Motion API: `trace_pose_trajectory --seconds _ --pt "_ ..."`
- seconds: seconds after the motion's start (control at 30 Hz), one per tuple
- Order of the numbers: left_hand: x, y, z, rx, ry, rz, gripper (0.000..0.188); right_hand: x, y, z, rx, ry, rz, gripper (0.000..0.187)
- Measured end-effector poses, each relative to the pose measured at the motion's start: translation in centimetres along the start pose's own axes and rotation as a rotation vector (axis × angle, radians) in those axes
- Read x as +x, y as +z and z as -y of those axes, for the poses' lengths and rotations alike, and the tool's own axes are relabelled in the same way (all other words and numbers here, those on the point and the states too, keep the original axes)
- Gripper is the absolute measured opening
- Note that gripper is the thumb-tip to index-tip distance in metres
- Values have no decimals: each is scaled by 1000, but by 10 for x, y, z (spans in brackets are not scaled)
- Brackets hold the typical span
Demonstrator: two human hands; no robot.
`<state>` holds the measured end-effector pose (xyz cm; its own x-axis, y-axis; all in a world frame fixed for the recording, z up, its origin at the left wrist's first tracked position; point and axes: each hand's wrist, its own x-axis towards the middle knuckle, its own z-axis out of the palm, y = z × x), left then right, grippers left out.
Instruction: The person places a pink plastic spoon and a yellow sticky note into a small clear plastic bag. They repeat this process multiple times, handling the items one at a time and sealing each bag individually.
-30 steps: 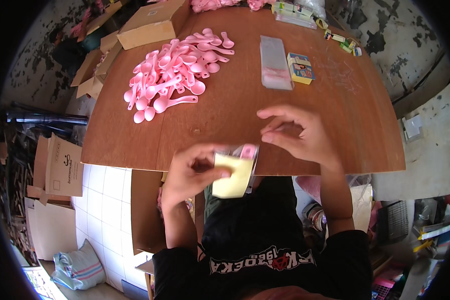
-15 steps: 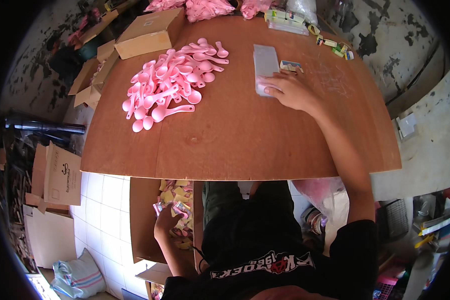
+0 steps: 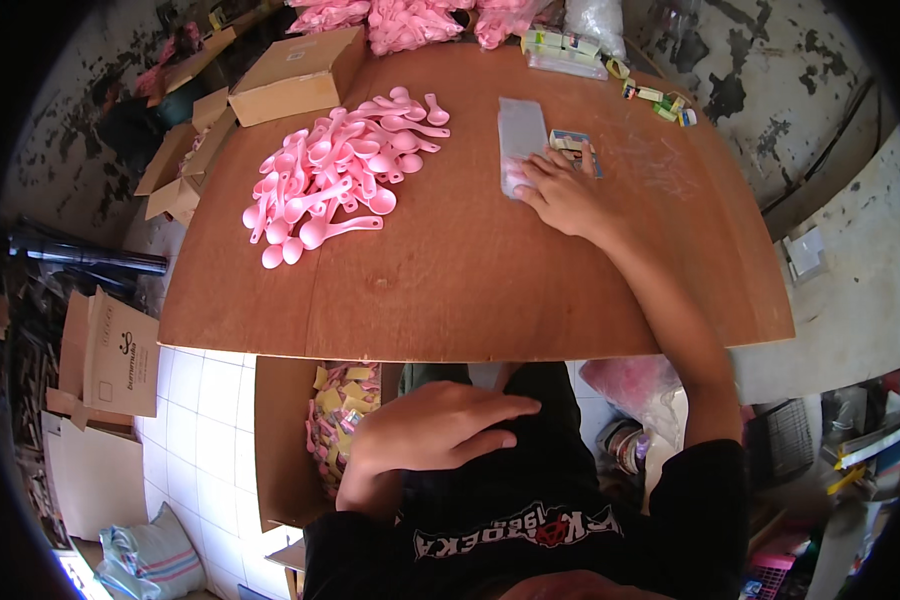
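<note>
My right hand (image 3: 558,190) lies over the near end of a stack of clear plastic bags (image 3: 522,130) on the table, its fingers extended and touching them. Beside its fingertips is a small stack of printed cards (image 3: 575,148), partly covered by the hand. My left hand (image 3: 448,425) is in front of my body, below the table edge, with index finger and thumb stretched out and nothing in it. To its left stands an open cardboard box (image 3: 282,440) of packed pink spoons and yellow cards (image 3: 345,410). A heap of loose pink spoons (image 3: 335,165) covers the table's left part.
The brown wooden table (image 3: 450,290) spans the view. A closed cardboard box (image 3: 300,75) sits at its back left. Pink bagged goods (image 3: 415,22) line the far edge. Small green-and-white card packs (image 3: 660,97) lie at the back right. A white sack (image 3: 153,557) rests on the floor.
My left hand has let go of the small spoon packets it held over the box and moved right, in front of my body. My right hand has shifted slightly toward me, uncovering more of the cards.
</note>
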<state>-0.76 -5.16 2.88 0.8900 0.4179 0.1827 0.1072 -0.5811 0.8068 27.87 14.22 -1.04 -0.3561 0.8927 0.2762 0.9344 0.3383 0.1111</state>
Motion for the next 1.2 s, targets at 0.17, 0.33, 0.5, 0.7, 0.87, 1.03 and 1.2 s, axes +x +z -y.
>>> trace_pose_trajectory --seconds 0.17,0.33,0.5,0.7,0.87,1.03,1.2 --pt "34 -38 -5 269 -26 19 38 -5 2 -1 -33 -31 -89 54" --pt "72 -78 28 614 -35 -78 39 -6 -6 -1 92 -9 -243 42" --pt "104 -96 84 863 -209 -424 40 -5 -25 7 491 -129 -356 20" --pt "98 -108 78 507 234 -568 38 -24 -84 19 1262 -180 -103 21" --pt "88 -87 64 238 19 -754 17 -32 -95 29 988 -263 -337 42" --pt "89 -77 70 613 -192 -497 10 -48 -90 98 478 -428 -366 74" --pt "82 -71 81 843 -132 -530 11 -58 -90 110 306 -493 -345 76"
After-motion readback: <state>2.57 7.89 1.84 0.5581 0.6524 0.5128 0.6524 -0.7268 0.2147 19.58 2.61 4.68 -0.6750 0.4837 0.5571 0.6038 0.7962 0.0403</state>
